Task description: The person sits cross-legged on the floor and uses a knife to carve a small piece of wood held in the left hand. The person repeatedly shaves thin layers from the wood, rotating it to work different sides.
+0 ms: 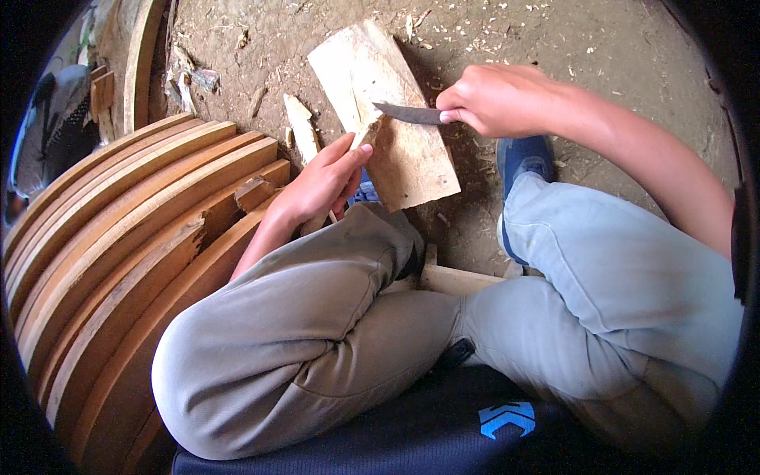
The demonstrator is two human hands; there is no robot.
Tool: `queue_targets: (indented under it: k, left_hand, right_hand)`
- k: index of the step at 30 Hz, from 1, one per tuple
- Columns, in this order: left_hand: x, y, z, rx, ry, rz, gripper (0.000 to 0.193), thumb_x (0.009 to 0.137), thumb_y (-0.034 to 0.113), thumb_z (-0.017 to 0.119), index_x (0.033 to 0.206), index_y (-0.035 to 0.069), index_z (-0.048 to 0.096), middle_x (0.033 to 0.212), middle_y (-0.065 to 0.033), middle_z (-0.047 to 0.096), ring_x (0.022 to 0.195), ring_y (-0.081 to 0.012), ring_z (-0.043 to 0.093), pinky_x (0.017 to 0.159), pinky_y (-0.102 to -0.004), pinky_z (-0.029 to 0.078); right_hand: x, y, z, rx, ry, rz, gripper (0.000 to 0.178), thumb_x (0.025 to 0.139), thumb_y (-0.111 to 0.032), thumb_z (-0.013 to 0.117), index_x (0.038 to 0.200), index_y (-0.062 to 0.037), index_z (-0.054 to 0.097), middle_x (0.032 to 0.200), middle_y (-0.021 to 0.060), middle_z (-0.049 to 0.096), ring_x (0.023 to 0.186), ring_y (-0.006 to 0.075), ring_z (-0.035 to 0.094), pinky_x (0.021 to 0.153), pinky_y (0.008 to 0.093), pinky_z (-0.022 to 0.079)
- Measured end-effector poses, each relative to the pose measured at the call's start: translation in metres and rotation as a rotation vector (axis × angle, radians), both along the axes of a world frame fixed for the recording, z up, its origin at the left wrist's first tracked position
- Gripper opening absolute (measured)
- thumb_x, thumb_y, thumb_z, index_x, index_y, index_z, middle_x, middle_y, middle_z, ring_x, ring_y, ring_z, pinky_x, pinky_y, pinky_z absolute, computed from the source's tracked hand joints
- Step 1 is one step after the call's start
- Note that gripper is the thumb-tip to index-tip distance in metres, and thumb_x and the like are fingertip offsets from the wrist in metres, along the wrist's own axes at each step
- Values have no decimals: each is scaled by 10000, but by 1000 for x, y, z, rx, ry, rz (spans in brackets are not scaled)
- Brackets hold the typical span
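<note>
Right hand wraps knife, blade pointing left, long axis nearly crosswise. Left hand pinches wood piece over board, long axis slanting upper-left to lower-right.

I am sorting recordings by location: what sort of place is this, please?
Probably a simple woodworking area: wooden boards are stacked at the left, wood scraps litter the earthen-looking floor, and the right hand holds a knife.

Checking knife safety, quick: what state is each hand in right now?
Left hand: closed, holding a pale piece of wood.
Right hand: closed, holding a dark-bladed knife.
</note>
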State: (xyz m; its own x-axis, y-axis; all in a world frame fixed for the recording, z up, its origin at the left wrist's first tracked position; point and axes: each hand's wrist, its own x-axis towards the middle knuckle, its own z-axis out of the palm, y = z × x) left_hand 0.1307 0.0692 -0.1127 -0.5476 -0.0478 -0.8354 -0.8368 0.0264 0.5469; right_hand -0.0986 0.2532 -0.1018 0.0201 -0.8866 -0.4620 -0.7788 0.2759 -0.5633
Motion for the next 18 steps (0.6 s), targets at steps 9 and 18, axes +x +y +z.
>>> queue_targets:
  k: [9,18]
  left_hand:
    - [-1,-1,2,-23,-58,-60,461,1064,488,412,958,54,524,712,-1,469,494,-101,445,451,-263,398]
    - [3,-3,-9,68,-18,83,412,1082,479,360,953,100,458,711,41,388,488,-59,344,422,-240,305]
  right_hand:
    - [10,0,4,24,53,-18,183,981,-233,569,1006,-111,703,851,163,702,832,388,689,690,516,541]
    - [11,1,3,21,75,-24,213,990,-236,550,984,-86,701,847,182,695,832,400,687,691,522,537]
